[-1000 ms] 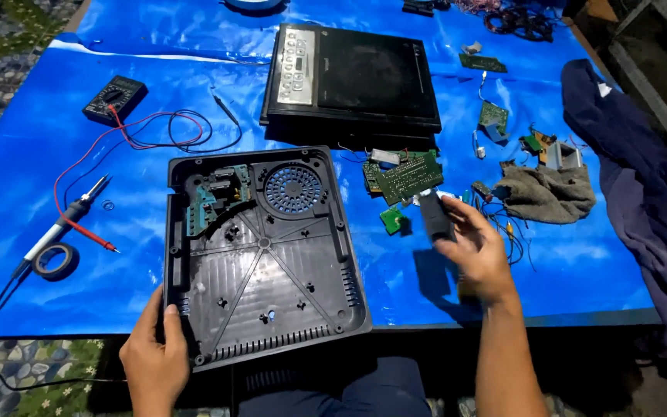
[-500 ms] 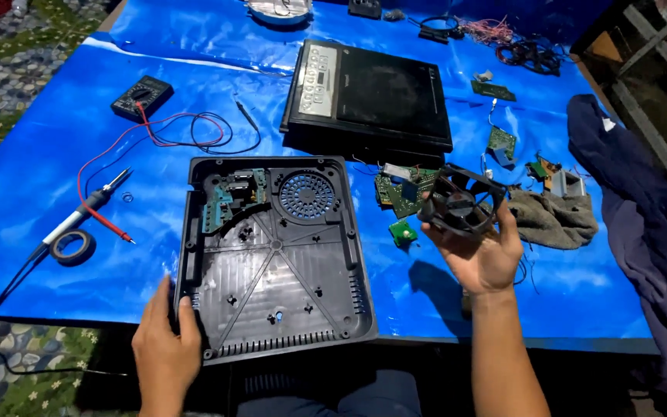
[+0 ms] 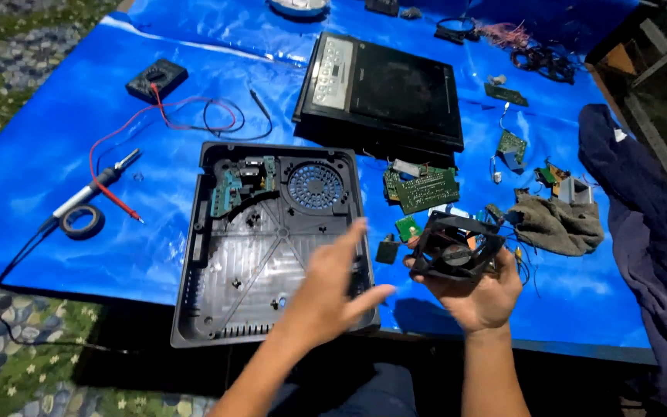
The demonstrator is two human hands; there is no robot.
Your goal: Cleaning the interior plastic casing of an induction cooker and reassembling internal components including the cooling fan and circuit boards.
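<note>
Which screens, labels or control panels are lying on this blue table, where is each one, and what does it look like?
Multimeter: far left of the blue sheet, small black box with a faint display.
Control panel: pale grey strip with round buttons and a small window, on the left edge of the black cooktop top at the far middle.
No packages or signs show.

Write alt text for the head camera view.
The right hand holds a small black cooling fan above a blue tarp, while the blurred left hand reaches toward it over an opened black plastic appliance base. Circuit boards, a multimeter and a grey rag lie around.
</note>
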